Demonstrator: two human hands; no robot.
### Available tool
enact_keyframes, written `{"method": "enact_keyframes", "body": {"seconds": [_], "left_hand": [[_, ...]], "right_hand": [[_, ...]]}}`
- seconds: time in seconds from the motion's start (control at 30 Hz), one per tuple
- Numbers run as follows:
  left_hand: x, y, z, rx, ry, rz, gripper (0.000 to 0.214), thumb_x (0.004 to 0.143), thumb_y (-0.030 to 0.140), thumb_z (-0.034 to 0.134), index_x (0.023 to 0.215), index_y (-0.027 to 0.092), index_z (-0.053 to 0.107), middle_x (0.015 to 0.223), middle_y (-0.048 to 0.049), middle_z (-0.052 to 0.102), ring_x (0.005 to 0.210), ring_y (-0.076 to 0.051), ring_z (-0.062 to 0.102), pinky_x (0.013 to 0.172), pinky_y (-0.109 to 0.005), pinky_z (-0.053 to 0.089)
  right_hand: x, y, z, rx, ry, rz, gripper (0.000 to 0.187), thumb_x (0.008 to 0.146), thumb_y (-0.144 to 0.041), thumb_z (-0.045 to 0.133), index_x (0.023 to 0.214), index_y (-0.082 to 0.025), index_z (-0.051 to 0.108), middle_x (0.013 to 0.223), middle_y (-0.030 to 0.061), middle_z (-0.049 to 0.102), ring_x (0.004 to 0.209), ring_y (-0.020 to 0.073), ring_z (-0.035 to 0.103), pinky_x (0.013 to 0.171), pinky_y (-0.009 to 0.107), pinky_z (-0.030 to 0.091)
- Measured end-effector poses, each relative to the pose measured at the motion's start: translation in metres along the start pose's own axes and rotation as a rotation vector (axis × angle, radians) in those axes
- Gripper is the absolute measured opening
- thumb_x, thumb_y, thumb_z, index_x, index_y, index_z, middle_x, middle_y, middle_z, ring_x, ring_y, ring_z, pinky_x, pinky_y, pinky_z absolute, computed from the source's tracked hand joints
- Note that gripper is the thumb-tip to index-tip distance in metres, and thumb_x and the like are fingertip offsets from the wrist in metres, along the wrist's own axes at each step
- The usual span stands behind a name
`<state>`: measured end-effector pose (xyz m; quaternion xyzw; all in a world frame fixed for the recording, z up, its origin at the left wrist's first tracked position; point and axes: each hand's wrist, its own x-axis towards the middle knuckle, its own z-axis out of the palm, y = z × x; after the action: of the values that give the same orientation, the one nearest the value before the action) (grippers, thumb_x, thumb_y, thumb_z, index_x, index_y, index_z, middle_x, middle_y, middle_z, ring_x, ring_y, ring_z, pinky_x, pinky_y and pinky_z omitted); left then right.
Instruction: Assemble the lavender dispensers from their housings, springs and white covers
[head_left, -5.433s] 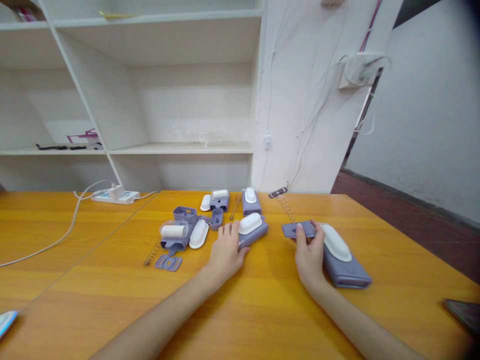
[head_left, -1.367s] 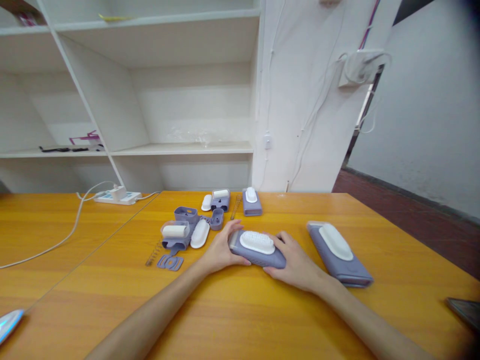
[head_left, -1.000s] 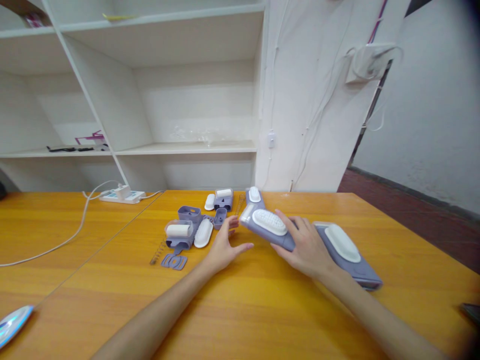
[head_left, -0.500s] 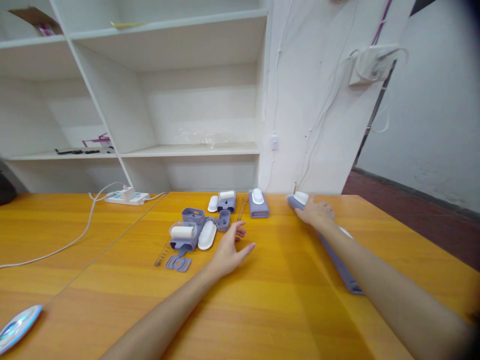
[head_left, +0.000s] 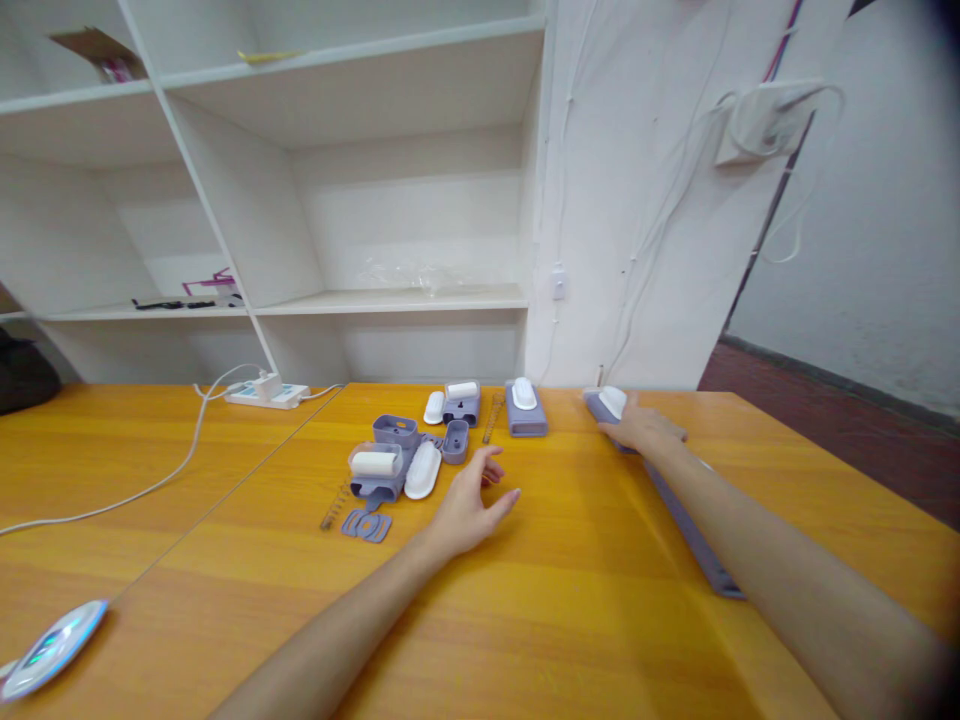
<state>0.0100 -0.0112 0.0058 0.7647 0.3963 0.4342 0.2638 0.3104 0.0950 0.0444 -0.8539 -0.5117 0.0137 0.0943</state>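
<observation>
My left hand hovers over the table with fingers loosely curved and thumb apart; it is open and holds nothing. Just left of it lie a white oval cover and a small purple-grey tray-like part. At the back right, my right hand has its thumb and forefinger around a purple-grey housing with a white top. Its other fingers stick out to the right. Below the right forearm lies a long purple-grey part, partly hidden by the arm.
A purple-grey housing with a white roller, flat frame pieces and springs lie left of centre. Another white-topped housing stands near the wall. A power strip and a glowing white device are on the left.
The view has turned slightly left, so everything sits a little further right. More of the housing shows beneath my right hand. My left hand keeps its pose.
</observation>
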Motion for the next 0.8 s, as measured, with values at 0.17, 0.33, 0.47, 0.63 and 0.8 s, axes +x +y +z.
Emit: {"method": "enact_keyframes", "body": {"seconds": [0.17, 0.33, 0.47, 0.63, 0.8], "left_hand": [[0.0, 0.0, 0.001, -0.013, -0.001, 0.006, 0.048, 0.078, 0.032, 0.058, 0.121, 0.021, 0.039, 0.092, -0.0044, 0.056, 0.087, -0.016, 0.054, 0.081, -0.033, 0.044], [0.0, -0.002, 0.002, -0.014, -0.001, 0.009, 0.049, 0.078, 0.032, 0.058, 0.121, 0.021, 0.039, 0.092, -0.0043, 0.056, 0.085, -0.016, 0.054, 0.08, -0.033, 0.045], [0.0, -0.002, 0.002, -0.012, -0.017, 0.006, 0.049, 0.079, 0.033, 0.058, 0.122, 0.021, 0.038, 0.092, -0.0042, 0.055, 0.085, -0.015, 0.055, 0.081, -0.032, 0.045], [0.0, -0.002, 0.001, -0.017, -0.024, -0.002, 0.048, 0.079, 0.032, 0.057, 0.121, 0.021, 0.038, 0.091, -0.0038, 0.056, 0.083, -0.015, 0.055, 0.079, -0.031, 0.045], [0.0, -0.003, 0.002, -0.01, -0.032, -0.001, 0.049, 0.078, 0.032, 0.057, 0.122, 0.021, 0.038, 0.089, -0.0034, 0.056, 0.081, -0.015, 0.055, 0.077, -0.031, 0.045]], "right_hand": [[-0.031, 0.026, -0.014, -0.111, 0.201, -0.237, 0.084, 0.072, -0.068, 0.041, 0.138, -0.019, 0.021, 0.116, 0.0244, 0.049, 0.105, 0.0436, 0.048, 0.076, 0.057, 0.038], [-0.044, 0.072, -0.011, -0.152, 0.012, -0.285, 0.086, 0.073, -0.066, 0.042, 0.139, -0.015, 0.02, 0.104, 0.0226, 0.057, 0.093, 0.0412, 0.057, 0.075, 0.05, 0.042], [-0.045, 0.078, -0.004, -0.117, -0.057, -0.294, 0.082, 0.076, -0.056, 0.045, 0.14, -0.013, 0.016, 0.101, 0.0212, 0.061, 0.092, 0.0381, 0.06, 0.074, 0.046, 0.044], [-0.051, 0.06, -0.003, -0.126, -0.051, -0.318, 0.081, 0.077, -0.057, 0.042, 0.14, -0.013, 0.016, 0.099, 0.0215, 0.063, 0.09, 0.0372, 0.061, 0.072, 0.045, 0.045], [-0.03, 0.048, -0.008, -0.117, -0.06, -0.289, 0.088, 0.071, -0.068, 0.044, 0.137, -0.013, 0.024, 0.109, 0.0221, 0.059, 0.098, 0.0382, 0.057, 0.077, 0.048, 0.043]]}}
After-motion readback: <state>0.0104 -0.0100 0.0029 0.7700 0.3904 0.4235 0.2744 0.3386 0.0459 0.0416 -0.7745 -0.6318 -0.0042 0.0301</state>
